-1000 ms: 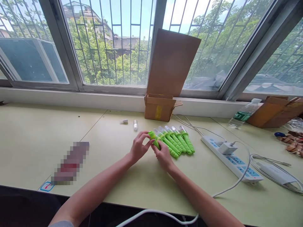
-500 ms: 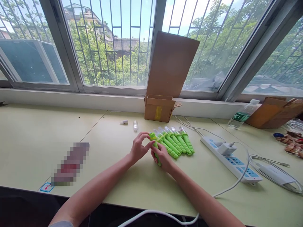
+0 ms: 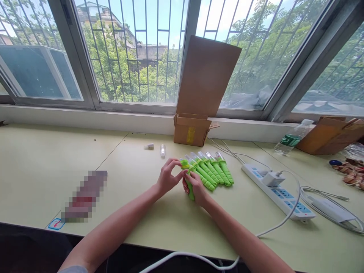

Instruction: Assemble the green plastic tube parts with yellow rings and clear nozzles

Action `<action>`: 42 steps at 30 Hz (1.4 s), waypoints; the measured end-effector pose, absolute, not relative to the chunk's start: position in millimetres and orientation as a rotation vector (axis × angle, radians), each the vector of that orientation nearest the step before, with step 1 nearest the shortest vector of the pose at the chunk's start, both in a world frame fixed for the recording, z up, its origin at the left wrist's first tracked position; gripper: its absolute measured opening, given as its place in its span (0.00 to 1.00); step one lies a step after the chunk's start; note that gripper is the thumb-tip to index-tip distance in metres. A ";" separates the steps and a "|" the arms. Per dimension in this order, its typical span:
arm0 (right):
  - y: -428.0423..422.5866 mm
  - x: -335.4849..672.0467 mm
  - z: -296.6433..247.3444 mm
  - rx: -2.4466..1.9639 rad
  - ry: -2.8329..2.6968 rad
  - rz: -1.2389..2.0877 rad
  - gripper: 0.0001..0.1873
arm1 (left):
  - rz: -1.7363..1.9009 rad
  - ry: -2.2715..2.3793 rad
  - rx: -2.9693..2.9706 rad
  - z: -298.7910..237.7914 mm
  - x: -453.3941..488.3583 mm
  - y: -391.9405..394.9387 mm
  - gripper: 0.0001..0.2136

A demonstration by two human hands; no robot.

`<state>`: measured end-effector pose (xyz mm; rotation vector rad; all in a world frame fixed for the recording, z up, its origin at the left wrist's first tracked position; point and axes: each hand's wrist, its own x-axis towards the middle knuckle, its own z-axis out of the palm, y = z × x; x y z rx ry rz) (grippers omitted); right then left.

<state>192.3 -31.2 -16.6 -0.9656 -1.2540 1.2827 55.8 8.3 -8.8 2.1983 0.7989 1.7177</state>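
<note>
My right hand [image 3: 197, 188] is wrapped round the lower part of a bright green rolled-up stick [image 3: 191, 195]. My left hand [image 3: 168, 175] has its thumb and fingers closed at the stick's ribbed upper end, which leans toward the window. Just to the right lie several like green sticks [image 3: 212, 170] side by side, banded round their bodies, with clear plastic caps at their far ends. Beyond my left hand a clear plastic cap [image 3: 162, 151] stands by a small white-and-clear piece [image 3: 149, 146]. My fingers cover part of the held stick.
A brown cardboard box [image 3: 190, 130] with its flap raised stands against the window sill. To the right are a white power strip [image 3: 278, 191] with a plugged-in charger, loose cables, a water bottle [image 3: 294, 136] and another carton [image 3: 321, 138]. A blurred-out object [image 3: 85, 197] lies left.
Both hands and the held green stick have barely shifted, a touch to the right. The other things lie where they were.
</note>
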 end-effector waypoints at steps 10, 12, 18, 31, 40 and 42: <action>-37.5 191.1 -5.4 -0.885 -1.133 1.564 0.16 | 1.758 0.808 2.293 -11.5 48.0 12.0 0.06; -37.8 192.6 -2.4 -0.860 -1.106 1.636 0.16 | 1.765 0.816 2.293 -11.3 45.6 14.4 0.06; -37.6 194.3 0.1 -0.873 -1.071 1.719 0.17 | 1.725 0.741 2.357 -8.1 43.8 11.6 0.09; -37.2 193.4 -5.2 -0.844 -1.093 1.708 0.22 | 1.695 0.745 2.246 -9.4 51.7 2.4 0.07; -34.8 193.7 -10.3 -0.902 -1.211 1.455 0.13 | 1.731 1.006 2.207 -13.4 42.4 28.7 0.04; -35.3 193.9 -11.9 -0.932 -1.277 1.371 0.14 | 1.695 1.199 2.134 -14.8 33.6 46.5 0.06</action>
